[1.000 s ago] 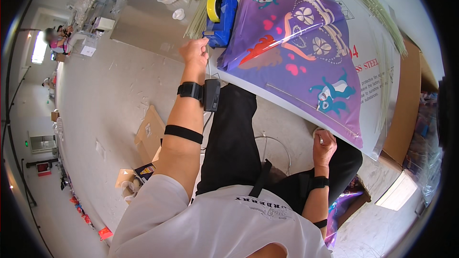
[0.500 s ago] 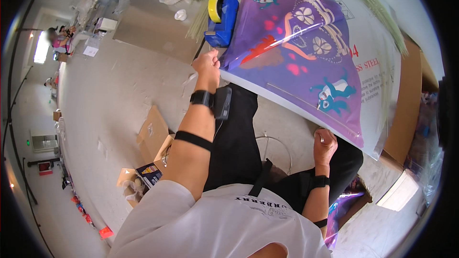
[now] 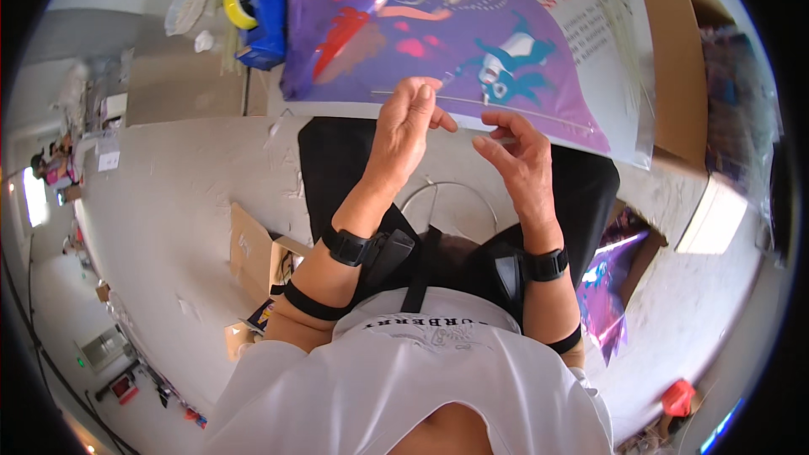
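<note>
LH (image 3: 403, 128), RH (image 3: 527, 170) nr purp. sheet (image 3: 462, 32)

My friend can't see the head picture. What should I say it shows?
A person's left hand seems to pinch a clear strip beside a half-open right hand, both at the near edge of a purple sheet on a table. A blue tape dispenser stands to the left.

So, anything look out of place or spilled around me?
One thing, mildly: on the floor to your right, purple film sticks out past an open carton's edge instead of lying inside. The printed sheet on the table shows no obvious damage.
</note>
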A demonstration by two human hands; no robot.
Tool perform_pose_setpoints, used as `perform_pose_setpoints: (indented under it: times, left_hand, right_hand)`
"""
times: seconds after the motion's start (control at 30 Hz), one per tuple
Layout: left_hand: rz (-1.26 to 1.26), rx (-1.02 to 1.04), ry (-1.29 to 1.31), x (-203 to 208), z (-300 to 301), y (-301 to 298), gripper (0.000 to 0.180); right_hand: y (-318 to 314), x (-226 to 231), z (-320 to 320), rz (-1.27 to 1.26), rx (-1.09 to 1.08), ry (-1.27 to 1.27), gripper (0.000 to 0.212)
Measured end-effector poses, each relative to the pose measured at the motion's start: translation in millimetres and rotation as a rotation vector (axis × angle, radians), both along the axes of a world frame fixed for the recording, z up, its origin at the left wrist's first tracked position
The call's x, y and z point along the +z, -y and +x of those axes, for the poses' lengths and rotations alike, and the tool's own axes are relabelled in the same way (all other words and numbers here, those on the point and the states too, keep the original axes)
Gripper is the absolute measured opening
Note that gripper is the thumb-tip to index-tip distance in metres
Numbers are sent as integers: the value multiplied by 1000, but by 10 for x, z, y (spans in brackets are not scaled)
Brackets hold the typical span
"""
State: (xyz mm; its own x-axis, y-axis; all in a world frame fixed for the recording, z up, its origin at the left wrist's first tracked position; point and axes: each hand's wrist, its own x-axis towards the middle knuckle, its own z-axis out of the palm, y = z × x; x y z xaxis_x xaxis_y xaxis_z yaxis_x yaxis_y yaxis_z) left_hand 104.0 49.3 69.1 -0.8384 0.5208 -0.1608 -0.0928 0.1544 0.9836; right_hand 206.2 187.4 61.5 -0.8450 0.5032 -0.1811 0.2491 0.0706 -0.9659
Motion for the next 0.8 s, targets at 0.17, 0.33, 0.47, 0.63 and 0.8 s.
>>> perform_pose_setpoints:
  times: [0.17, 0.33, 0.47, 0.63, 0.8]
  left_hand:
    - [1, -180, 19, -52, 195, -233, 40]
    - [-60, -3, 8, -281, 286, -306, 42]
    - [-57, 25, 260, -246, 289, -354, 48]
    - [-37, -79, 161, -282, 307, -490, 58]
    - [-56, -139, -146, -391, 171, -604, 54]
  right_hand:
    - [-86, -210, 227, -140, -44, -9, 9]
    - [105, -385, 376, -420, -286, -108, 7]
    - [127, -565, 417, -1037, -524, -116, 4]
    - [133, -665, 363, -1242, -491, -221, 2]
    - [132, -586, 291, -1276, -544, -164, 9]
